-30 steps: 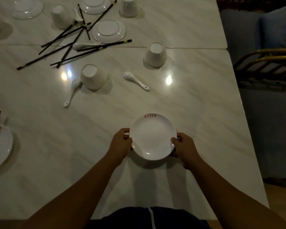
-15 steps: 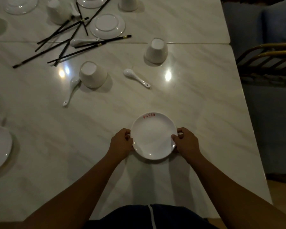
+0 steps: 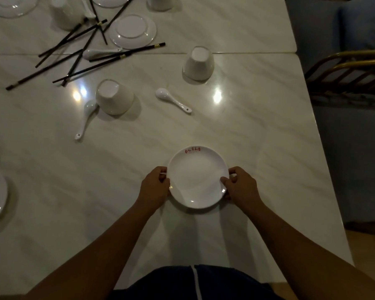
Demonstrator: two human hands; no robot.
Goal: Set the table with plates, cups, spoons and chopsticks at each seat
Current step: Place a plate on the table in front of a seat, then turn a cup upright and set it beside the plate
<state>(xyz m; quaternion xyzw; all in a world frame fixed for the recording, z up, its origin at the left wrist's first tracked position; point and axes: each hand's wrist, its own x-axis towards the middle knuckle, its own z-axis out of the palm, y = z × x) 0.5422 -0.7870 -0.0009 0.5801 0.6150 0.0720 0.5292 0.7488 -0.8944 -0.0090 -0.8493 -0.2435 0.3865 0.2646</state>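
A white plate (image 3: 198, 176) with small red marks on its far rim lies at the near middle of the table (image 3: 258, 131), straight in front of the person; whether it rests fully on the table or is held just above it cannot be told. The left hand (image 3: 155, 187) grips the plate's left rim with fingers curled round the edge, and the right hand (image 3: 240, 187) grips the right rim, its thumb lying over the rim onto the plate's upper face. Beyond the plate and well apart from it a spoon (image 3: 173, 101) lies alone. Farther off to the right a cup (image 3: 198, 66) stands mouth down. To the left a second cup (image 3: 115, 96) also stands mouth down, with a second spoon (image 3: 85, 120) just beside it, bowl end at the cup's foot. At the far left black chopsticks (image 3: 91, 68) lie crossed in a loose heap with a third spoon (image 3: 102, 53) among them, and an upturned plate (image 3: 132, 31) lies near their far ends. A chair (image 3: 344, 70) stands past the table's right edge
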